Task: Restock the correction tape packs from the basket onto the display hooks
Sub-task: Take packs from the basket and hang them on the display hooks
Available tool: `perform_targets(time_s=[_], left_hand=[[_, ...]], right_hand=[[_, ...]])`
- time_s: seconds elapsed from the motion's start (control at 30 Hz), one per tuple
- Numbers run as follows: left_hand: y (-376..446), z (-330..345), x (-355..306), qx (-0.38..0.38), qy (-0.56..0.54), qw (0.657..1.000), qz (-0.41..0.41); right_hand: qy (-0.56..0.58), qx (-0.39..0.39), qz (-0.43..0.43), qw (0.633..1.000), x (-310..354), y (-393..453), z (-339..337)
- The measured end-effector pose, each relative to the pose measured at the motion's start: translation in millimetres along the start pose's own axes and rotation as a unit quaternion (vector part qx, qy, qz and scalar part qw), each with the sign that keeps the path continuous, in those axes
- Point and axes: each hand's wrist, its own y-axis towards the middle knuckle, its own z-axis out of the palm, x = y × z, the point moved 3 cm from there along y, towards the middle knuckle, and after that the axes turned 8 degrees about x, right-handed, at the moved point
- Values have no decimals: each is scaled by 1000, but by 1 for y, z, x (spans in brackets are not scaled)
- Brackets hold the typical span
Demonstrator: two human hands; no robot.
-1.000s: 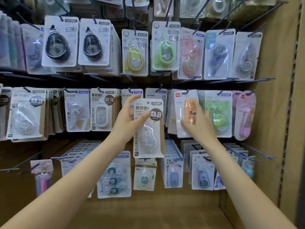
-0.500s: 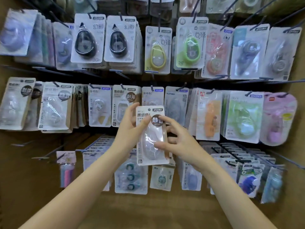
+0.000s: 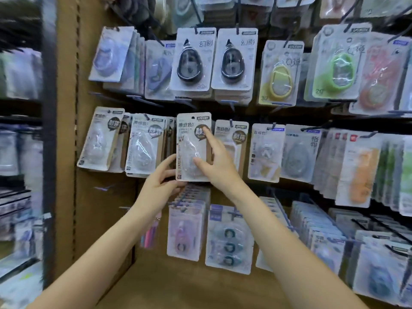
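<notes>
Fingers of your left hand (image 3: 161, 181) curl round the lower left corner of the correction tape pack (image 3: 193, 146): the thumb lies up along its left edge and the other fingers tuck beneath the bottom edge, so this hand grips the card from below. Your right hand (image 3: 217, 162) lies over the front of the same pack with its fingers spread apart. The index finger (image 3: 208, 136) stretches straight up and its tip presses the dark round label near the top right of the card, while the thumb (image 3: 199, 162) rests on the clear blister lower down. The remaining fingers of that hand sit past the right edge of the pack, and you cannot tell whether they touch it.

You hold the pack upright against the middle row of the display, its top edge level with the tops of the cards hanging there. Just left of your left thumb hangs a matching pack (image 3: 146, 149) on its hook, and beyond that another one (image 3: 101, 139), tilted. Just right of your right fingers hangs a similar pack (image 3: 231, 139) with a dark label. Whether the held pack's hole is on a hook cannot be told. Below your left fingers a row of purple-topped packs (image 3: 186, 228) hangs on a lower hook. Above your index fingertip hang two packs with black dispensers (image 3: 215, 61).
</notes>
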Motion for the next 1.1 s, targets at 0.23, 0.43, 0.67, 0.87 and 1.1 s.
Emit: perform_targets(time_s=[0.23, 0.43, 0.67, 0.87, 1.1], left_hand=[[4, -17, 3, 2, -9, 1000, -9], [6, -15, 4, 12, -4, 1000, -14], [-18, -31, 16, -30, 80, 996, -17], [-37, -47, 10, -58, 96, 994, 10], [-49, -65, 5, -88, 108, 990, 5]], right_hand=[[56, 5, 36, 998, -11, 18, 9], [68, -2, 91, 994, -18, 25, 9], [-202, -41, 87, 975, -12, 37, 23], [-83, -37, 92, 992, -13, 28, 30], [296, -152, 143, 932, 8, -4, 7]])
